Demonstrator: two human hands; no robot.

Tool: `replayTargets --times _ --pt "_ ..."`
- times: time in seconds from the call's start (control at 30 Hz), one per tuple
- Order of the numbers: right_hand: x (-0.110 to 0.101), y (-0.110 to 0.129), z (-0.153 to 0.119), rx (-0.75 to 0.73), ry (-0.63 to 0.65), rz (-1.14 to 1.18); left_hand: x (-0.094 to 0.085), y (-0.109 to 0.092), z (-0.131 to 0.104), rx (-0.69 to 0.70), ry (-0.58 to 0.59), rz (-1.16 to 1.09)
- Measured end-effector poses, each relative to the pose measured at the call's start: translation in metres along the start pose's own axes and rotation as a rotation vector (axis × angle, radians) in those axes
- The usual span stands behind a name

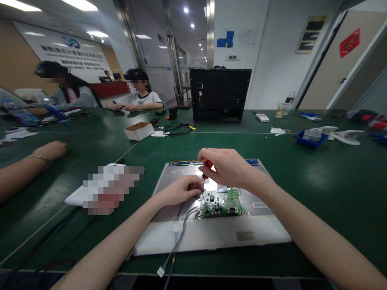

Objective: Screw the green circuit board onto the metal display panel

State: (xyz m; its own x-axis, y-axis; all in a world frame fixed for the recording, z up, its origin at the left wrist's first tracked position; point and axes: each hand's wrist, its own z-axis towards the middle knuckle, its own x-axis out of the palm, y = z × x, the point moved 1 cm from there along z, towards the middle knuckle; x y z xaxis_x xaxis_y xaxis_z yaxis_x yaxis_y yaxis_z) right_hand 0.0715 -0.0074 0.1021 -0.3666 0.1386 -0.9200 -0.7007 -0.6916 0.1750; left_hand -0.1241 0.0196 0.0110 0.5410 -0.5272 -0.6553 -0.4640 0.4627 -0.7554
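Observation:
A metal display panel [211,233] lies flat on the green table in front of me. On its middle sits a green circuit board [222,202], with grey cables [184,231] running from its left side toward the table's front edge. My right hand [228,167] grips an orange and black screwdriver [205,176], which stands upright with its shaft down at the board's upper left corner. Beside that corner, my left hand [184,189] has its fingers pressed together; what they hold, if anything, is hidden.
A black monitor housing [220,94] stands at the back. Left of it are a white box [139,131] and black cables [177,129]. A blue tray [311,139] lies right. Another person's forearm [27,171] rests at left; two people sit beyond.

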Motion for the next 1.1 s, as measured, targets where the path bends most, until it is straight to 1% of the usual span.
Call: replayTargets --times 0.23,0.33,0.4,0.5,0.57,0.67,0.8,0.9,1.03,1.1 --pt "0.0 0.002 0.0 0.024 0.018 -0.037 0.0 -0.002 -0.001 -0.044 0.01 0.027" --pt "-0.003 0.004 -0.002 -0.03 0.0 0.027 0.0 0.0 -0.001 -0.038 -0.003 0.022" --pt "-0.005 0.006 -0.004 -0.062 0.013 0.097 0.001 0.002 -0.001 -0.015 -0.014 0.014" --pt "-0.006 0.008 -0.004 -0.051 0.054 0.159 0.001 0.003 -0.001 0.006 -0.008 0.005" --pt "-0.005 0.009 -0.002 -0.026 0.049 0.135 0.001 0.003 -0.001 0.001 -0.007 0.004" --pt "-0.002 0.007 0.0 0.003 0.013 0.025 0.001 0.001 -0.001 -0.022 -0.003 0.007" --pt "0.0 0.006 0.001 0.01 0.039 -0.07 0.0 0.0 -0.001 -0.022 0.022 0.004" --pt "-0.001 0.008 -0.001 -0.004 0.037 -0.058 0.0 0.003 -0.001 -0.021 0.023 -0.015" --pt "-0.003 0.011 -0.005 -0.066 0.007 0.037 0.001 0.008 0.0 -0.022 0.007 -0.03" --pt "-0.003 0.012 -0.005 -0.06 0.024 0.061 0.002 0.008 0.0 -0.02 0.003 -0.029"
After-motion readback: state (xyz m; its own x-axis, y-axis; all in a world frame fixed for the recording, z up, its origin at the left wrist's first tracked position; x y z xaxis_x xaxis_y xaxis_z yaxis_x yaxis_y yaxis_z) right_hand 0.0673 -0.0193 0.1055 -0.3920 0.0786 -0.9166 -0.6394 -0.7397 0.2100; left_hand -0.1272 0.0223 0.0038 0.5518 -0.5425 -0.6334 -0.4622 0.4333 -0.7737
